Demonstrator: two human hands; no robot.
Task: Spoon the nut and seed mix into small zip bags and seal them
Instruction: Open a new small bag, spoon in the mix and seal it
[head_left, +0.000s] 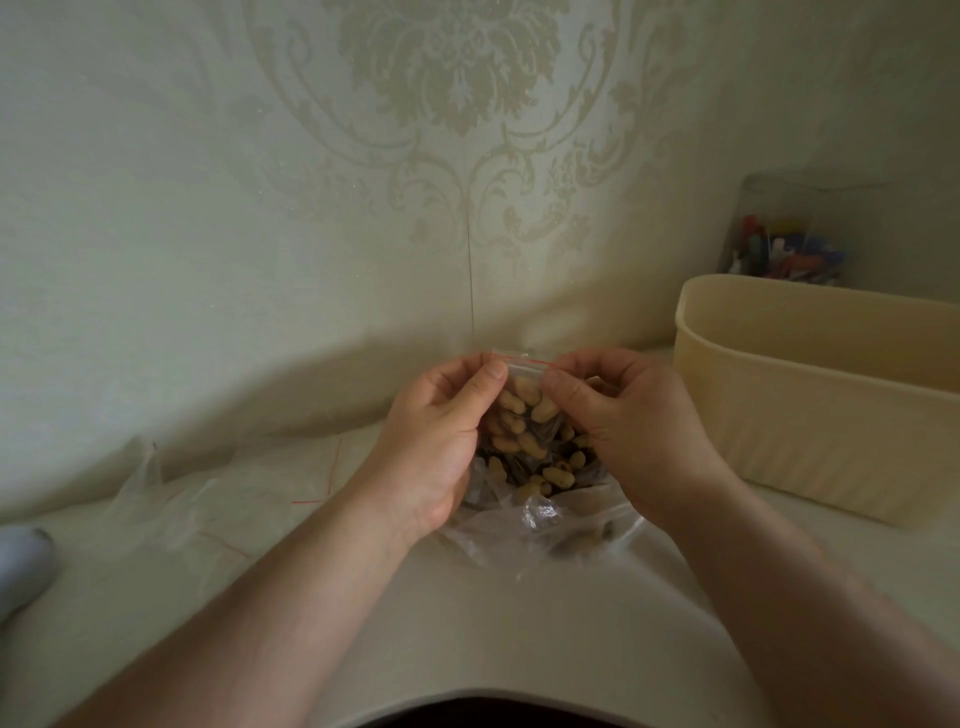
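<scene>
A small clear zip bag (524, 395) with a red strip along its top is held upright at the middle of the table, filled with pale nuts and dark seeds. My left hand (441, 441) pinches the bag's top left corner between thumb and fingers. My right hand (634, 426) pinches the top edge on the right side. Under the small bag lies a larger clear plastic bag (540, 525) with more nut and seed mix showing through it. No spoon is in view.
Several flat clear zip bags (218, 493) with red strips lie on the pale table to the left. A cream plastic tub (810, 415) stands at the right, with a clear container of coloured items (784, 249) behind it. A patterned wall closes off the back.
</scene>
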